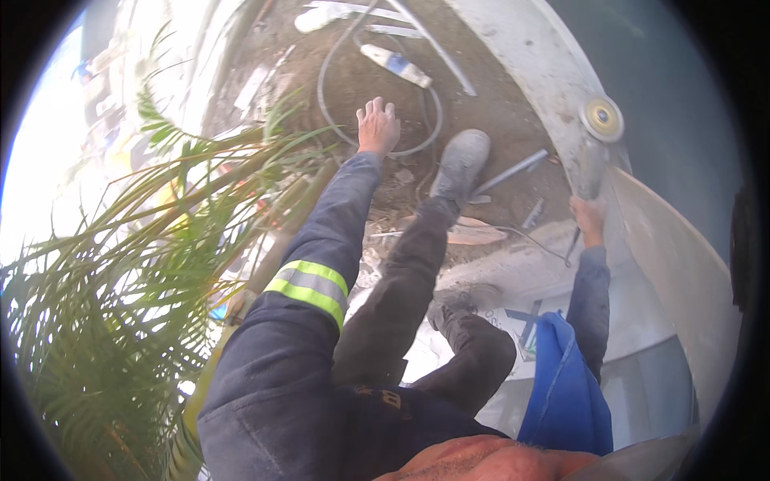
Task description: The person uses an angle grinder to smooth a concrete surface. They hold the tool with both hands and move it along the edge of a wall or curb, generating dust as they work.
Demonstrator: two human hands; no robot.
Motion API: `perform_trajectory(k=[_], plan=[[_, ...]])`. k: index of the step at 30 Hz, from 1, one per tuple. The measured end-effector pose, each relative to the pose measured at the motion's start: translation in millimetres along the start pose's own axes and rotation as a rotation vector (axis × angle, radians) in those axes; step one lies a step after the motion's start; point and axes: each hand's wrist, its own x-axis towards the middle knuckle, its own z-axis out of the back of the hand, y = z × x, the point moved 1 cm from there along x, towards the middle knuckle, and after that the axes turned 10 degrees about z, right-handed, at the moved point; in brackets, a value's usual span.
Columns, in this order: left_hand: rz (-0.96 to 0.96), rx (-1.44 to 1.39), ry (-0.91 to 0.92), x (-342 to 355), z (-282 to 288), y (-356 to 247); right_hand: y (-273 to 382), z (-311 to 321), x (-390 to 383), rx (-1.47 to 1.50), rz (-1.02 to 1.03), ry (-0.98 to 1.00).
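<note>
My right hand (589, 218) is wrapped around the rear of a dusty angle grinder (592, 170). Its round disc (601, 119) points away from me, over the edge of a pale curved ledge (525, 36). A thin dark cord (536, 239) trails across the ground near that hand. My left hand (379, 128) is stretched forward above the dirt with its fingers apart and slightly bent, holding nothing. Beside it runs a looped grey hose or cable (322, 84). Beyond it lies a white and blue elongated object (396, 65), whose kind I cannot make out.
Palm fronds (120, 297) fill the left side. My dusty boot (463, 160) stands on the dirt, with a pale strip (513, 171) beside it. More white strips (437, 48) lie ahead. Blue cloth (561, 393) hangs by my right arm, near a curved pale panel (674, 264).
</note>
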Motion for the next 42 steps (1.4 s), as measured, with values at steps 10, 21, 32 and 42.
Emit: perform_trajectory(k=[10, 21, 32, 42], plan=[[0.609, -0.016, 0.144, 71.1, 38.5, 136.7, 48.6, -12.5, -9.5, 0.005, -0.045, -0.148], [0.783, -0.504, -0.089, 3.4, 48.7, 105.5, 152.6, -25.7, 59.6, 0.025, 0.203, -0.117], [1.002, -0.935, 0.534, -232.9, 83.8, 17.7, 254.7, -66.0, 165.4, -0.121, 0.208, -0.022], [1.603, -1.198, 0.624, -282.6, 33.9, 49.8, 432.3, -84.1, 239.6, -0.194, 0.359, -0.123]])
